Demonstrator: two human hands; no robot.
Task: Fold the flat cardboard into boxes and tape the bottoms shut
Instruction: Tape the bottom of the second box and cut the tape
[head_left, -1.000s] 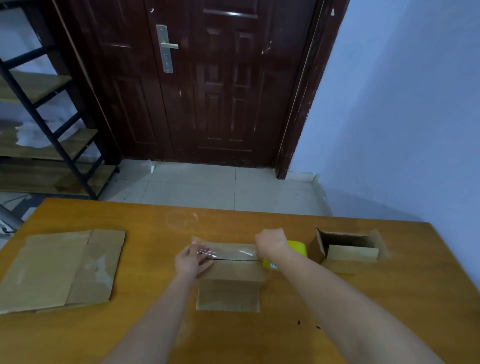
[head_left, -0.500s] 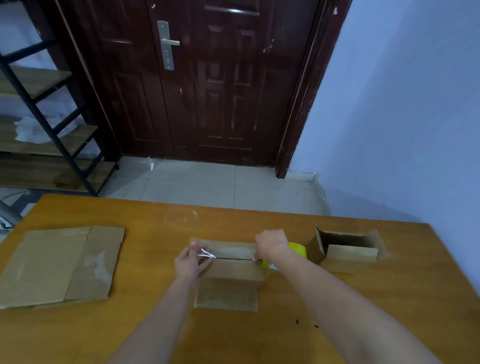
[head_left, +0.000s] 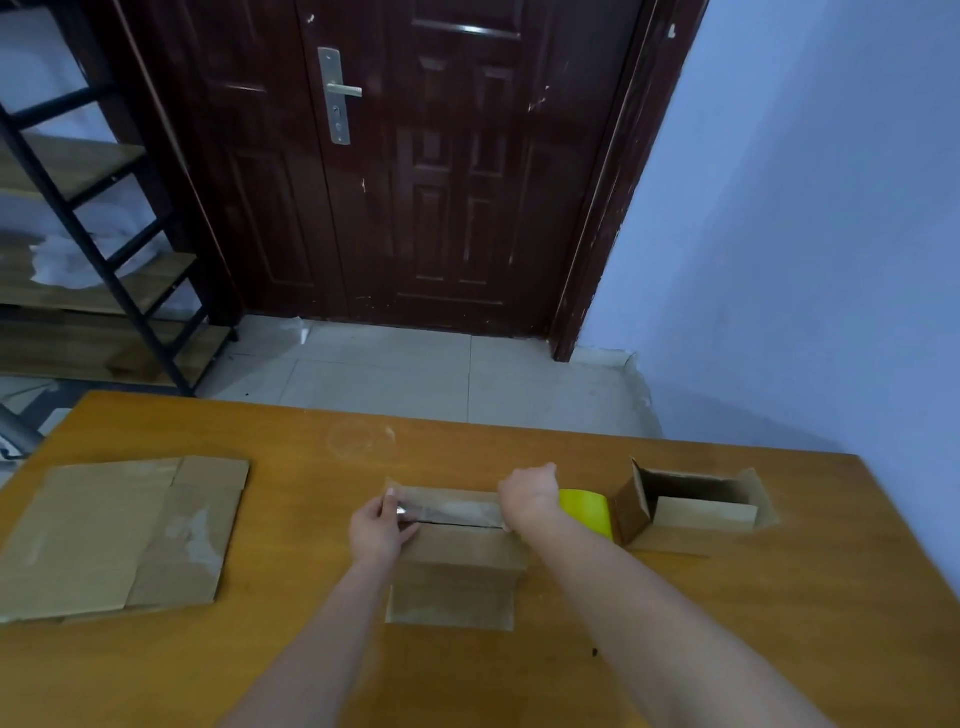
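Note:
A small cardboard box (head_left: 457, 566) stands bottom-up in the middle of the wooden table (head_left: 779, 623), its two flaps meeting at a dark seam. Clear tape (head_left: 447, 512) lies stretched along that seam. My left hand (head_left: 379, 527) pinches the tape's free end at the box's left edge. My right hand (head_left: 530, 501) grips the yellow tape roll (head_left: 587, 509) at the box's right edge. A stack of flat cardboard (head_left: 119, 535) lies on the table's left side. Another folded box (head_left: 691, 506) lies on its side at the right, open end showing.
Beyond the table's far edge are a tiled floor (head_left: 415, 374) and a dark wooden door (head_left: 415, 156). A black metal shelf rack (head_left: 93, 234) with wooden boards stands at the left. A blue wall (head_left: 805, 208) runs along the right.
The tape strip has come down flatter onto the seam. Both hands stay at the box's two ends, barely shifted.

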